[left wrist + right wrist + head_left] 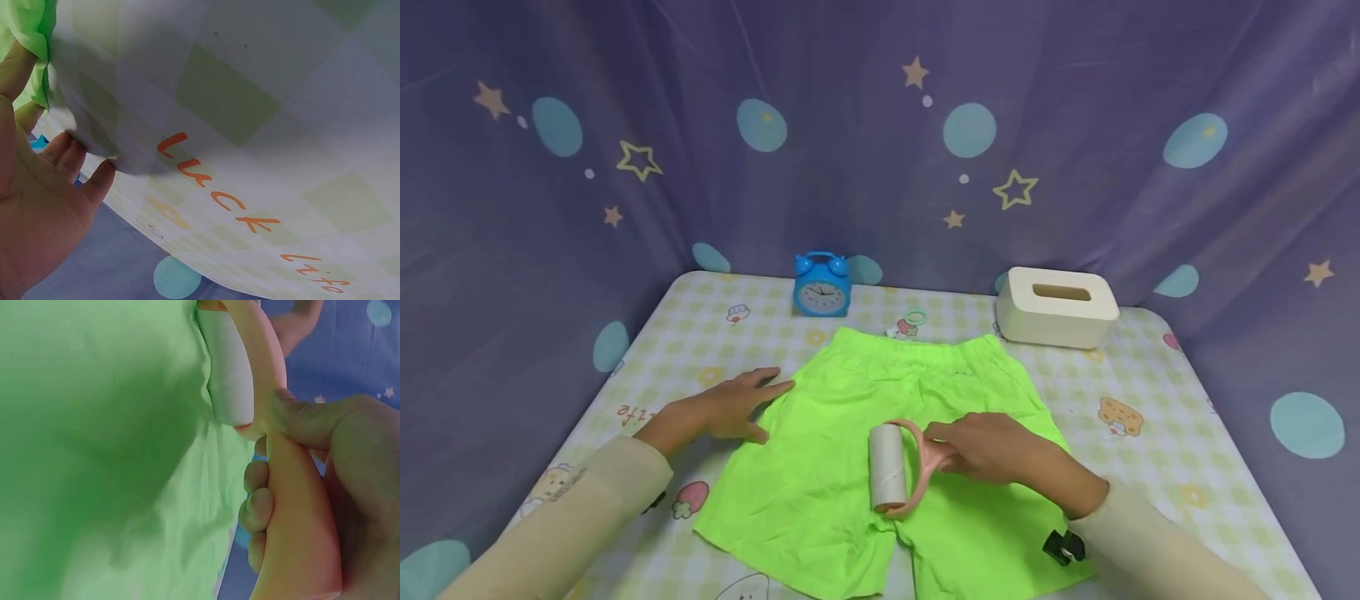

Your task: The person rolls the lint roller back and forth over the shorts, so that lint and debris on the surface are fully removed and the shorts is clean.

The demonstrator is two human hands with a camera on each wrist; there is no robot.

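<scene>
The head camera looks forward and down from the near side, across the tablecloth (1157, 375) to the far curtain (850, 50); the left wrist's looks past the left hand (730, 408), close over that cloth; the right wrist's, also close, faces the roller (887, 467) and shorts (820, 450), which the head view shares.

Tabletop (1082, 383): rounded far corners; surface in white and pale green check. Printed motifs: strawberry (691, 498) at left, biscuit (1120, 415) at right, orange lettering "luck life" (250, 222) on left side. Directly on it: neon-green shorts (820, 450), spread flat, some creasing, waistband toward far edge, legs toward near side. Blue alarm clock (822, 292), upright, near far edge, left of centre. Cream tissue box (1056, 325), slot upward, far right.
</scene>
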